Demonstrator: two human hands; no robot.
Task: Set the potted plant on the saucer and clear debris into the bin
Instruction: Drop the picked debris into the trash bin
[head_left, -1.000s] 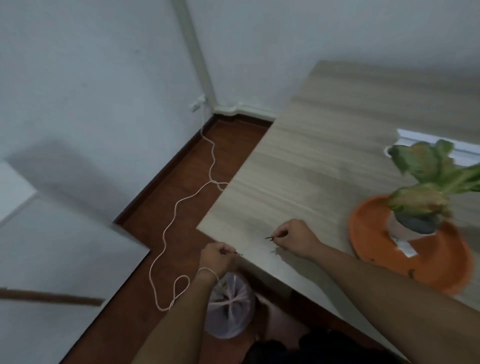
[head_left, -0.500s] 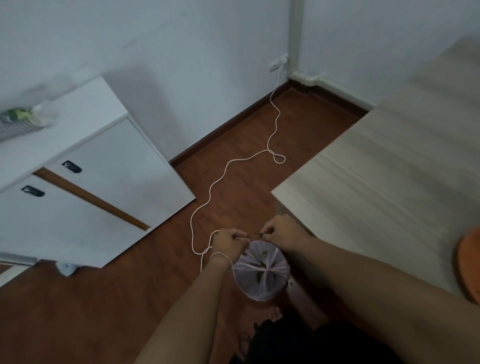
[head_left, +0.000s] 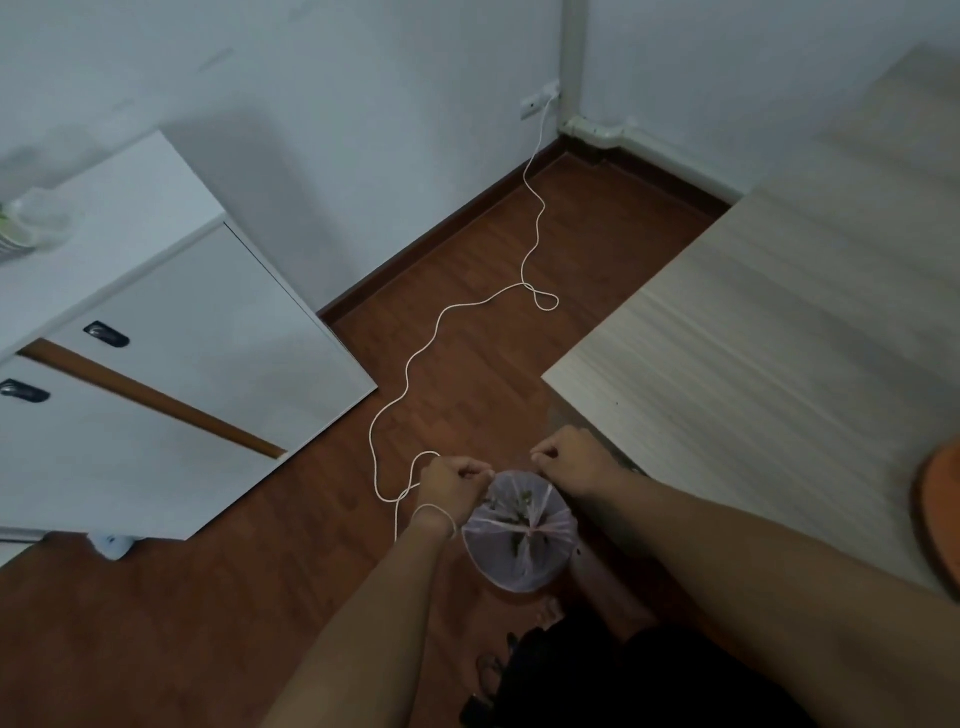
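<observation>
Both hands, left (head_left: 453, 483) and right (head_left: 566, 460), pinched shut above bin (head_left: 519, 540), contents unclear; release debris directly over liner opening.

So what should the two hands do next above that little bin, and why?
Probably open the fingers and let the bits drop. The left hand and right hand are both pinched shut right over the small bag-lined bin on the floor, where green scraps already lie.

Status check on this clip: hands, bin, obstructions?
Left hand and right hand both closed, over the bin. Plant scraps visible in its bag. White cable trails on the floor beside it; nothing blocking.
</observation>
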